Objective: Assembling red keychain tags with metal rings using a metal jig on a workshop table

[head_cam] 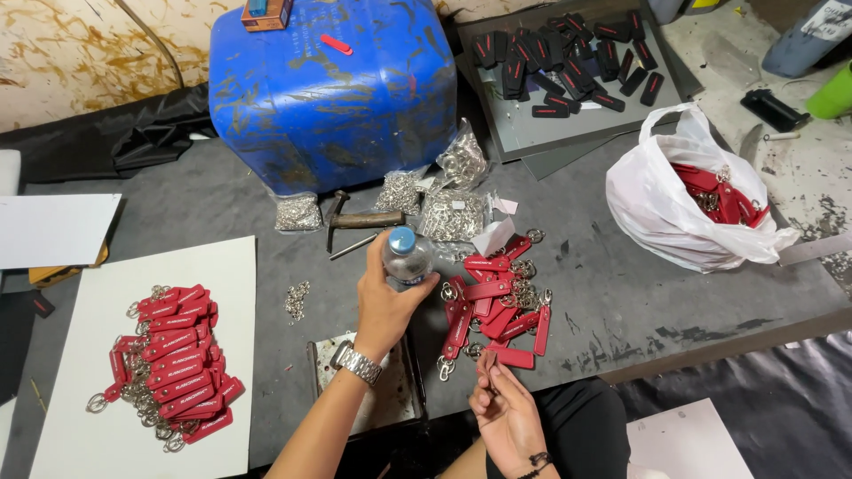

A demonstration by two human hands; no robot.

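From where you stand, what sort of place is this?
Probably a small workshop bench for assembling keychains: piles of red key tags, bags of metal rings, and a hammer by the left hand gripping a bottle.

A small assembly workshop. The worn grey bench (621,293) carries piles of red key fobs (173,355), bagged metal rings (453,215), a hammer (355,220) and a scuffed blue drum (333,89).

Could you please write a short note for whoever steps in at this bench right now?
Left hand grips a small water bottle with a blue cap, upright above the table. Right hand pinches a small dark piece near the lap. A loose heap of red key tags lies beside the bottle; a neater pile of red tags sits on the white board to the left. A hammer and bags of metal rings lie behind.
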